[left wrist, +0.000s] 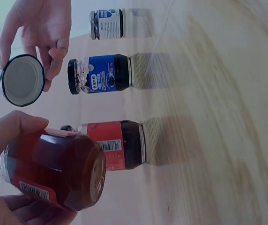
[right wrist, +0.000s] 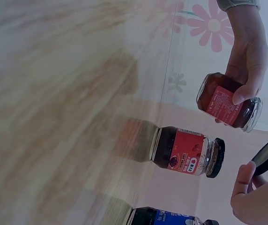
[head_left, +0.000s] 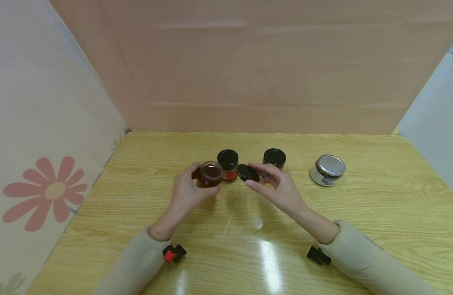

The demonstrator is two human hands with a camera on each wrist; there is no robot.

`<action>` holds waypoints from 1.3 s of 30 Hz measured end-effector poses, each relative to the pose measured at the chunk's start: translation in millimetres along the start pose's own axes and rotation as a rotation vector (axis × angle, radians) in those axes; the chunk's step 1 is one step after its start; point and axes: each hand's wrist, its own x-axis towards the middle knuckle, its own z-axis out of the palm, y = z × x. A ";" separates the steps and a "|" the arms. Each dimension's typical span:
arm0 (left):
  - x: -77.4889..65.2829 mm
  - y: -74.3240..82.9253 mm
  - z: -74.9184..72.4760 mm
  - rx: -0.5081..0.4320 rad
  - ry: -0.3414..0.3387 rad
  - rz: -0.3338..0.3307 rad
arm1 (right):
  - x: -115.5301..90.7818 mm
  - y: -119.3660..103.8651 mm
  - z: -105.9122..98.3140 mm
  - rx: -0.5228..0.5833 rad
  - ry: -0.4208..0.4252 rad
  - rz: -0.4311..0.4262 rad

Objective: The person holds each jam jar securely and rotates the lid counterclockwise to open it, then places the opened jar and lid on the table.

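The left hand [head_left: 185, 189] grips a lidless dark-red glass jar [head_left: 211, 171] with a red barcoded label [left wrist: 34, 192]; at its three o'clock the right hand [head_left: 279, 191] pinches a round black lid [head_left: 247, 173]. Wrist views, unlike the head's, show the lid's pale underside [left wrist: 23, 80] and a black-capped jar's [left wrist: 121, 72] blue label [left wrist: 102, 74], print blurred.

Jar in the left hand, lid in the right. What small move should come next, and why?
I'd probably lower the uncapped jar to the table with the left hand. It is held above the table, slightly tilted, and could spill, while the right hand pinches the black lid apart from it. Resting the jar should steady it.
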 end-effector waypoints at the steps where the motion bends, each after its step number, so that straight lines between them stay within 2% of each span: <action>1: 1.0 -0.7 -0.7 -0.001 0.004 -0.013 | -0.1 0.0 0.2 0.002 -0.002 0.003; 7: 7.5 -6.1 -3.4 -0.012 0.016 -0.078 | -0.7 -0.1 1.2 0.011 -0.018 0.023; 17: 16.3 -16.0 -4.0 0.009 0.056 -0.119 | -1.4 -0.8 1.8 0.007 -0.040 0.038; 23: 19.4 -21.4 -4.5 0.026 0.058 -0.166 | -3.1 -0.6 2.9 -0.009 -0.062 0.038; 28: 21.6 -24.0 -6.3 0.000 0.055 -0.210 | -4.4 -0.3 3.6 -0.041 -0.082 0.048; 39: 26.0 -32.1 -10.1 -0.009 0.046 -0.236 | -5.4 0.4 4.3 -0.091 -0.125 0.076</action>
